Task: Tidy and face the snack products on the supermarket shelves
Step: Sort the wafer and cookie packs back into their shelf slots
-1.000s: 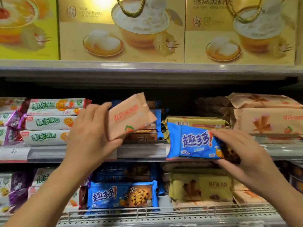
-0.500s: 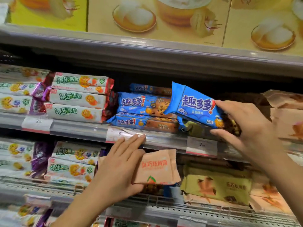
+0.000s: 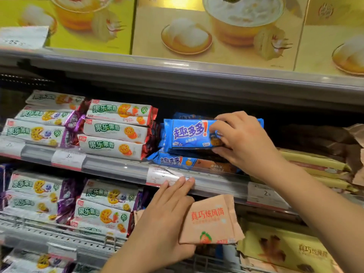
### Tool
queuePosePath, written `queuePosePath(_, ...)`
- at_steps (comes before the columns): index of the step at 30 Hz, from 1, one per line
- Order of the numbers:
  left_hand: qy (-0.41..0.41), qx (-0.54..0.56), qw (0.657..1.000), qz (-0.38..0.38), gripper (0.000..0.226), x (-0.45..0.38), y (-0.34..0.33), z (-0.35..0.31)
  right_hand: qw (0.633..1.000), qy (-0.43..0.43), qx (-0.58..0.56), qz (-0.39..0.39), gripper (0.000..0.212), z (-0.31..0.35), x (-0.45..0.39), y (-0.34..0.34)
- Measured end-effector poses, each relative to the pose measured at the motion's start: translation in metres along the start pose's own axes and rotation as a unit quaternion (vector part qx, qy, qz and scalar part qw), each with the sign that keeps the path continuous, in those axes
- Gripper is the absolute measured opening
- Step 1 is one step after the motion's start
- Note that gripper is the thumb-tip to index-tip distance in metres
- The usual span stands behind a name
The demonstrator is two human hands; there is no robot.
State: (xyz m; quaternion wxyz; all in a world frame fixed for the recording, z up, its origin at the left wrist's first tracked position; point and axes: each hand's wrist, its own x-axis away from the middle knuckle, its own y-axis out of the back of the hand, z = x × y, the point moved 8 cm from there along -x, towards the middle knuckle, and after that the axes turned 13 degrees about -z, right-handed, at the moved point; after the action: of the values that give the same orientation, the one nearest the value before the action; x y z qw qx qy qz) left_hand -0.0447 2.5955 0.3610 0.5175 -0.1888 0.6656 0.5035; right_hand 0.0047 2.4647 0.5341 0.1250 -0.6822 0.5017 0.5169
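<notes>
My right hand (image 3: pixel 243 142) grips the right end of a blue cookie pack (image 3: pixel 189 133), which lies face-out on top of the stack of blue packs (image 3: pixel 177 161) on the middle shelf. My left hand (image 3: pixel 165 219) holds a peach-coloured wafer packet (image 3: pixel 210 221) in front of the lower shelf. Its fingertips touch the middle shelf's price rail (image 3: pixel 118 170).
White fruit-biscuit packs (image 3: pixel 116 131) are stacked left of the blue packs, with more on the lower shelf (image 3: pixel 102 211). Yellow wafer packs (image 3: pixel 315 164) and brown ones lie to the right. Large gold gift boxes (image 3: pixel 197 32) fill the top shelf. A yellow pack (image 3: pixel 285 251) sits low right.
My right hand has moved the blue pack left onto the blue stack and laid it flatter. My left hand stays low with the peach packet, its fingertips now on the price rail.
</notes>
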Motion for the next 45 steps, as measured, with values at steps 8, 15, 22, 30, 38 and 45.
queuePosePath(8,0.014,0.048,0.998,-0.026,0.07,-0.001,0.001,0.001,0.997,-0.028,-0.042,0.052,0.039,-0.003,0.009,-0.04)
queuePosePath(15,0.029,0.049,0.998,-0.025,0.07,0.0,-0.003,0.0,0.996,-0.035,-0.07,0.052,0.037,0.004,0.008,-0.042)
queuePosePath(22,0.04,0.045,0.998,-0.012,0.071,0.0,-0.003,-0.001,0.996,-0.039,-0.06,0.047,0.036,0.013,0.009,-0.043)
queuePosePath(30,0.059,0.013,0.998,0.011,0.073,0.0,-0.001,-0.003,0.963,-0.219,-0.14,-0.074,0.025,0.016,0.092,0.042)
queuePosePath(38,0.007,-0.058,0.997,0.041,0.074,0.0,-0.021,-0.057,0.771,-0.536,-0.345,-0.024,0.042,0.036,0.229,0.037)
queuePosePath(45,-0.092,-0.012,0.996,0.008,0.087,-0.001,-0.056,-0.143,0.635,-0.665,-0.352,-0.178,0.031,0.0,0.319,0.075)
